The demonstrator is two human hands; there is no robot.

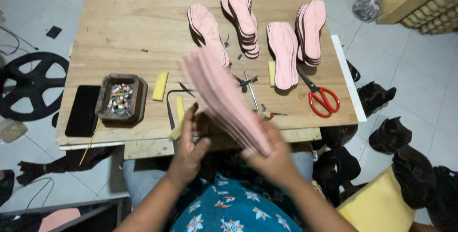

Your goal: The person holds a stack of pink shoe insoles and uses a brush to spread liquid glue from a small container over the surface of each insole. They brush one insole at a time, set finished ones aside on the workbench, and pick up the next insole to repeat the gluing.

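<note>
Broad plywood worktable (pixel 129 17), pale and grainy, spread with flat pink insole stacks (pixel 248 17) at the far right. Held above the near edge: a thick fanned sheaf of pink insoles (pixel 224 98), thin, flexible, blurred by motion. Right hand (pixel 269 153) clenched around the sheaf's near end; left hand (pixel 191 141) beside it, fingers half curled against the lower edge, grip unclear. Apparently mid-sorting or squaring the pile; calls next for steady support under the floppy layers. Smaller: red-handled scissors (pixel 323 99) right, dark square tray (pixel 120 97) left, yellow sponge block (pixel 160 86).
</note>
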